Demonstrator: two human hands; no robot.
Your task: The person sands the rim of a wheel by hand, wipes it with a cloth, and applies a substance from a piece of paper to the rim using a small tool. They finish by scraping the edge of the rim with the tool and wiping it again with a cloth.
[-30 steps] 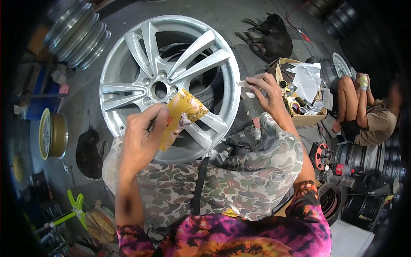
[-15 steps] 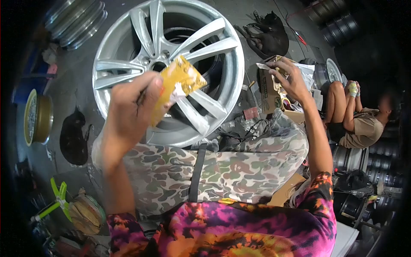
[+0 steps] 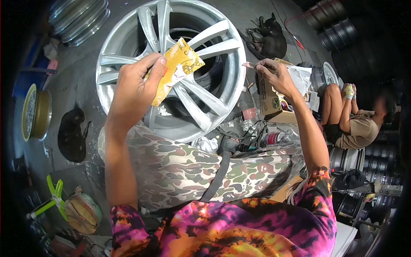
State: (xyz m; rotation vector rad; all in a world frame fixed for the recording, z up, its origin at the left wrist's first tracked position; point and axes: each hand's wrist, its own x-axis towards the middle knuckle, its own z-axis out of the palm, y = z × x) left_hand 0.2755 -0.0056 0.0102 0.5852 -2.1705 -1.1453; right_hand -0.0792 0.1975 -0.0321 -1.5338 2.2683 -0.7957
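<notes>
My left hand [image 3: 139, 83] pinches a yellow printed sheet [image 3: 182, 64] along its near side, thumb on top. White paste is smeared across the sheet, with a little red by my thumb. In my right hand [image 3: 278, 77] is a small flat scraper [image 3: 250, 66], its tip carrying pinkish paste and pointing left. The scraper and sheet are apart. A silver alloy wheel [image 3: 238, 64] with paired spokes lies beneath both hands, its hub partly hidden by the sheet and my left hand.
A cardboard box [image 3: 269, 96] of supplies stands at right, near a seated person [image 3: 357, 124]. One black animal [image 3: 274, 38] lies beyond the wheel, another [image 3: 72, 135] at left. A gold wheel [image 3: 36, 112], stacked rims [image 3: 79, 19] and a red-labelled can [image 3: 272, 138] are around.
My left hand has raised the yellow sheet slightly, and its print shows more clearly. My right hand has moved left with the scraper, closer to the sheet. The view has shifted slightly.
</notes>
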